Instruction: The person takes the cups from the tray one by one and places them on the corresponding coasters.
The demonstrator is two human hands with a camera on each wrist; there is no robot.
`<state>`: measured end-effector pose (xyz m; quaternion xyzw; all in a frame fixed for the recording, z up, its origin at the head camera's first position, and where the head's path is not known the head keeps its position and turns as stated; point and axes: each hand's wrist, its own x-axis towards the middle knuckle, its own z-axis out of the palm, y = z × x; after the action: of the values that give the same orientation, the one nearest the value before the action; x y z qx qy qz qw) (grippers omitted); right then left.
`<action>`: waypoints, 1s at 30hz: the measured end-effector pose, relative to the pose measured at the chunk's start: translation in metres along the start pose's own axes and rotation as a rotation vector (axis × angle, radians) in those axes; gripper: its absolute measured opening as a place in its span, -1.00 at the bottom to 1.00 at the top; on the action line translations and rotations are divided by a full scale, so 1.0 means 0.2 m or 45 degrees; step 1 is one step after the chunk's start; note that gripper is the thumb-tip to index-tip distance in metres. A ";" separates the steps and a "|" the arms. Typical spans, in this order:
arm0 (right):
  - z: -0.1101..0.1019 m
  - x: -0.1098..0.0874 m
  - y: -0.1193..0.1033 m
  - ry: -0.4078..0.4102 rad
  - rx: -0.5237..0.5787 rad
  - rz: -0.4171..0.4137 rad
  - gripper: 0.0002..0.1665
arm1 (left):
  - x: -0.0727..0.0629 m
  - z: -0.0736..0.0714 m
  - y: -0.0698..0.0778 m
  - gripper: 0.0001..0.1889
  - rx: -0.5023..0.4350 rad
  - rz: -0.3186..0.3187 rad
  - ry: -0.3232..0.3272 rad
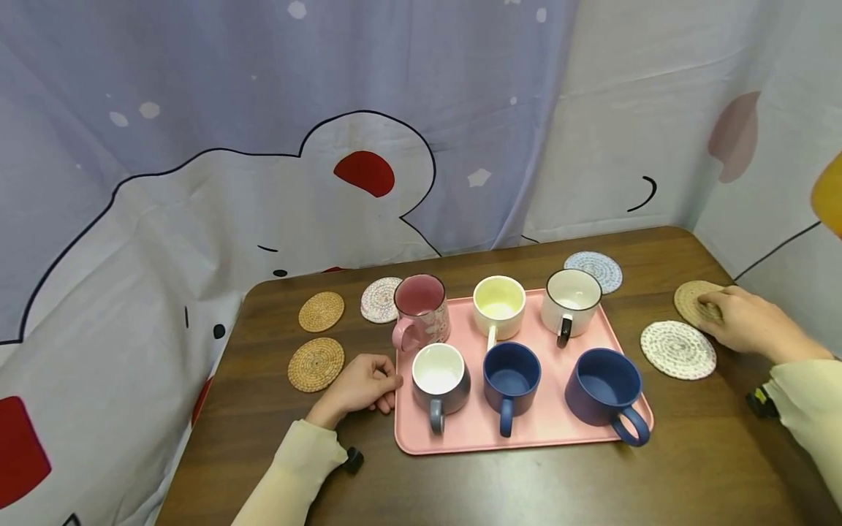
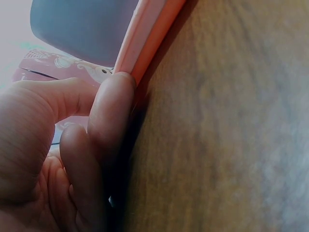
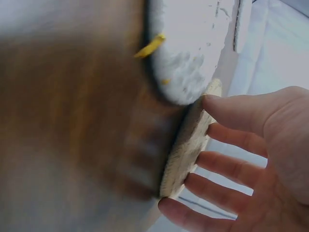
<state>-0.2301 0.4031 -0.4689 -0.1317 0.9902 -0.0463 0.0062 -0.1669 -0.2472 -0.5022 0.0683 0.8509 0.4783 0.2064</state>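
Note:
My left hand (image 1: 363,383) is at the left edge of a pink tray (image 1: 546,420). In the left wrist view, its thumb and a fingertip pinch the tray's rim (image 2: 142,36). On the tray stand a pink mug (image 1: 424,314), a pale yellow mug (image 1: 498,310), a white mug with a black handle (image 1: 571,307), a grey mug (image 1: 442,383), a blue mug (image 1: 511,383) and a wider blue mug (image 1: 601,391). My right hand (image 1: 750,321) touches a tan woven coaster (image 1: 692,296) at the far right with spread fingertips, seen also in the right wrist view.
A white speckled coaster (image 1: 679,351) lies beside the tan one. Behind the tray are a light blue coaster (image 1: 601,269) and a pink-white coaster (image 1: 379,301). Two straw-coloured coasters (image 1: 321,312) lie on the left. A patterned curtain (image 1: 263,219) hangs behind the wooden table (image 1: 526,489).

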 end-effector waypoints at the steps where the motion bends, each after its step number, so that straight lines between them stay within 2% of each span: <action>1: 0.00 0.02 0.00 -0.004 0.006 -0.007 -0.42 | 0.00 0.00 0.00 -0.81 -0.003 0.000 -0.001; 8: -0.01 0.16 -0.03 -0.059 0.040 -0.031 -0.40 | 0.00 0.01 -0.01 -0.80 -0.021 -0.004 -0.008; 20: -0.02 0.35 -0.05 -0.074 0.087 -0.020 -0.38 | 0.01 0.00 0.00 -0.80 -0.007 0.010 -0.002; 30: -0.02 0.44 -0.06 -0.122 0.090 0.006 -0.35 | 0.01 0.00 0.00 -0.80 -0.008 0.001 -0.002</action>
<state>-0.3113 0.3687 -0.4637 -0.1312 0.9868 -0.0748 0.0584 -0.1681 -0.2475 -0.5032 0.0683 0.8492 0.4810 0.2072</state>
